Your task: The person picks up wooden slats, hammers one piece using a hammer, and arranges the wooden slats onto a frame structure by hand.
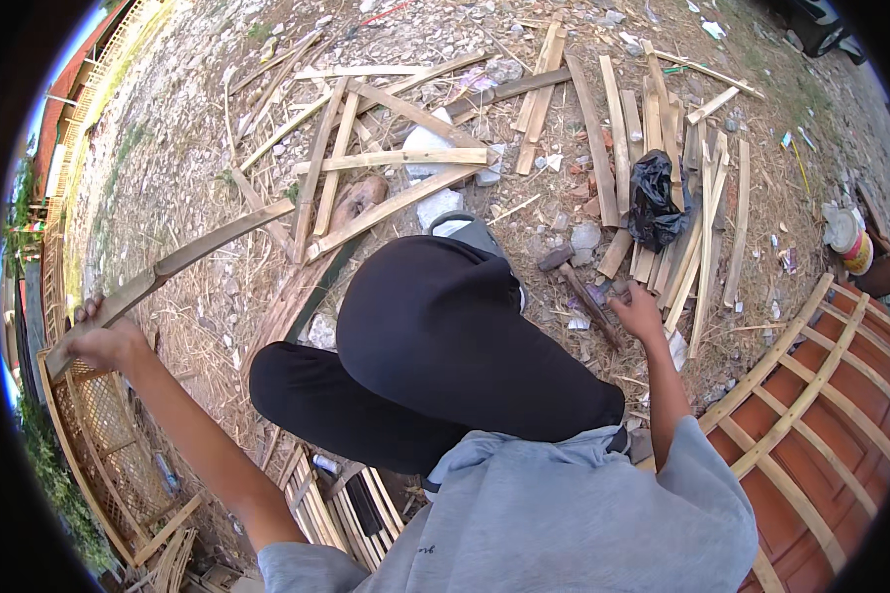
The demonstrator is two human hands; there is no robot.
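Observation:
At the far left, my left hand (107,341) is closed around one end of a long wooden slat (163,269). The slat slopes up to the right, its other end raised over the ground. My right hand (639,312) is beside a hammer (588,299) with a wooden handle. Its fingers look loosely bent and apart, and I make out nothing between them. The hammer lies on the ground, its dark head pointing away from me. Past this hand, a black plastic bag (655,203) rests on a pile of wooden slats (703,237).
Loose slats (396,156) lie crossed ahead among stones and straw. Slatted wooden lattice (811,400) over reddish panels stands at the right. Another lattice panel (99,435) is at the lower left. A bucket (847,237) sits at the far right. My bent knees fill the middle.

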